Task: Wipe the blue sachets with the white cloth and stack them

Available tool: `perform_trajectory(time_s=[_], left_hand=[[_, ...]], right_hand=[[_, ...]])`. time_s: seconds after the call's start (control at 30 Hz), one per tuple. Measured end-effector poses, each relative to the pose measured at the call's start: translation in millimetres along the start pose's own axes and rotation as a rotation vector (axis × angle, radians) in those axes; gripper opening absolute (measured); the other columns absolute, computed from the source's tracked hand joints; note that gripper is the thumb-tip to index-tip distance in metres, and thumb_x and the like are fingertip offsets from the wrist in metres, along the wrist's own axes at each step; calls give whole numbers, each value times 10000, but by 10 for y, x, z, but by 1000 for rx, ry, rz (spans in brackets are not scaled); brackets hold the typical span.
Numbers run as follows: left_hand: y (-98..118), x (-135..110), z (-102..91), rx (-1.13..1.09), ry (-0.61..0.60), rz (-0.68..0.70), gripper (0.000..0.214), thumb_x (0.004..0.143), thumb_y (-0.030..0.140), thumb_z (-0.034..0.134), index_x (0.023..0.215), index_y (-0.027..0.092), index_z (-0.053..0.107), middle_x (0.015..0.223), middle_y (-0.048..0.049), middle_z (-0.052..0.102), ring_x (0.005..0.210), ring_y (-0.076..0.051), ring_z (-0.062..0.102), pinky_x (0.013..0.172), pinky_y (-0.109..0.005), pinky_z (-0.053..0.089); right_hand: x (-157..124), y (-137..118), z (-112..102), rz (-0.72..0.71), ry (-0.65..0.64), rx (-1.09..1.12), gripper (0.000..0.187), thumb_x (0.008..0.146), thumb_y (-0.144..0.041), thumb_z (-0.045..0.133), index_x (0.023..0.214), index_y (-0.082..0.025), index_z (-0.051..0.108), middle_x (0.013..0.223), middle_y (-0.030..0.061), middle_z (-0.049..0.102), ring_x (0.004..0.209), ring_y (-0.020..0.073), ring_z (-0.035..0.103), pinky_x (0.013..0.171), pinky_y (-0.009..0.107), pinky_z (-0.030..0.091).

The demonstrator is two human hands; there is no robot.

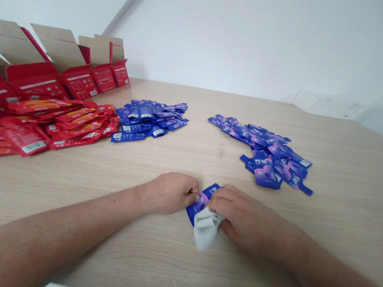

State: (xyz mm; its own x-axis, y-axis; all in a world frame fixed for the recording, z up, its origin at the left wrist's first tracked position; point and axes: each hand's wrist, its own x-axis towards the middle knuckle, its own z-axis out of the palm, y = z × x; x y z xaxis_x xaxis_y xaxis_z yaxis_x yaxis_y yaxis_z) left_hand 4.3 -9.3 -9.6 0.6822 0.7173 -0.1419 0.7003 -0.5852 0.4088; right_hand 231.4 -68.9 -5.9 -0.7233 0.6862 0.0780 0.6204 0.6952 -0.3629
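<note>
A blue and purple sachet (191, 212) is between my hands, just above or on the table near its front middle. My left hand (173, 193) pinches its left edge with closed fingers. In my right hand (242, 214) a pale grey-white cloth (206, 228) is bunched, pressed against the sachet's face, and its loose end hangs toward me. My right fingertips cover part of the sachet. Beyond my right hand lies a loose pile of blue sachets (269, 146). Another blue sachet pile (150, 117) sits beyond my left hand.
Red foil packets (67, 125) are heaped at the left, touching the left blue pile. Behind them stands a row of red cardboard boxes (78, 81) with raised flaps. A white wall (249, 40) borders the wooden table (132, 264); a pale flat panel (327, 104) is at the back right.
</note>
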Motion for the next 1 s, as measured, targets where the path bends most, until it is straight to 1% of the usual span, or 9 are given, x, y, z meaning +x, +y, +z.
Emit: perform_trajectory(time_s=[0.1, 0.17, 0.33, 0.47, 0.53, 0.7, 0.77, 0.9, 1.0], left_hand=[[13, -4, -7, 5, 0, -7, 202, 882, 374, 501, 875, 273, 676, 810, 22, 699, 715, -135, 601, 573, -234, 364], [19, -5, -11, 12, -2, -14, 189, 877, 339, 498, 868, 270, 674, 811, 23, 699, 716, -133, 600, 577, -233, 368], [25, -7, -24, 4, -18, -8, 222, 900, 373, 480, 868, 267, 672, 805, 18, 695, 705, -135, 593, 566, -234, 366], [27, -6, -27, 5, -14, -16, 206, 885, 380, 497, 866, 270, 670, 804, 18, 696, 712, -141, 598, 573, -237, 366], [20, -3, -22, 6, -8, -16, 191, 877, 350, 496, 861, 270, 668, 805, 19, 696, 713, -139, 599, 579, -236, 366], [-7, 3, -6, -4, -9, -5, 242, 899, 393, 470, 853, 264, 670, 802, 14, 694, 709, -140, 591, 576, -235, 363], [-11, 6, -1, -9, -9, -5, 241, 895, 408, 479, 867, 267, 672, 811, 14, 696, 713, -141, 592, 578, -233, 364], [-4, 10, -2, 9, -4, -10, 201, 877, 353, 492, 868, 271, 675, 803, 21, 697, 706, -136, 589, 573, -230, 355], [8, 3, -14, 11, -13, -19, 224, 890, 364, 476, 855, 262, 673, 786, 19, 692, 688, -133, 580, 561, -229, 346]], right_hand=[[7, 74, -5, 130, 140, -52, 230, 824, -49, 538, 1007, -181, 581, 1058, 68, 605, 1009, 223, 504, 944, 380, 394], [23, 71, 11, 147, 175, -52, 218, 822, -45, 533, 994, -172, 577, 1060, 75, 603, 1022, 225, 498, 945, 379, 395], [1, -1, 8, -14, -7, -14, 160, 863, -94, 540, 969, -198, 599, 1029, 51, 610, 987, 208, 513, 952, 374, 399], [5, 96, 0, 133, 132, -66, 212, 822, -47, 529, 979, -174, 593, 1034, 75, 603, 989, 225, 506, 930, 390, 407], [31, 92, 17, 158, 186, -70, 209, 820, -44, 521, 976, -166, 585, 1031, 78, 599, 995, 230, 500, 928, 393, 406], [24, -13, 14, -37, 2, -19, 164, 864, -97, 527, 982, -188, 596, 1033, 63, 606, 994, 218, 513, 951, 384, 397], [7, 26, 2, -9, 23, -31, 171, 865, -93, 521, 987, -185, 599, 1026, 66, 607, 978, 219, 515, 936, 387, 400], [27, 87, 17, 117, 177, -59, 216, 823, -50, 515, 989, -166, 591, 1029, 76, 602, 989, 229, 503, 924, 393, 398], [37, 6, 20, 8, 76, -24, 197, 835, -62, 527, 973, -181, 602, 1035, 63, 611, 1012, 217, 511, 959, 382, 387]])
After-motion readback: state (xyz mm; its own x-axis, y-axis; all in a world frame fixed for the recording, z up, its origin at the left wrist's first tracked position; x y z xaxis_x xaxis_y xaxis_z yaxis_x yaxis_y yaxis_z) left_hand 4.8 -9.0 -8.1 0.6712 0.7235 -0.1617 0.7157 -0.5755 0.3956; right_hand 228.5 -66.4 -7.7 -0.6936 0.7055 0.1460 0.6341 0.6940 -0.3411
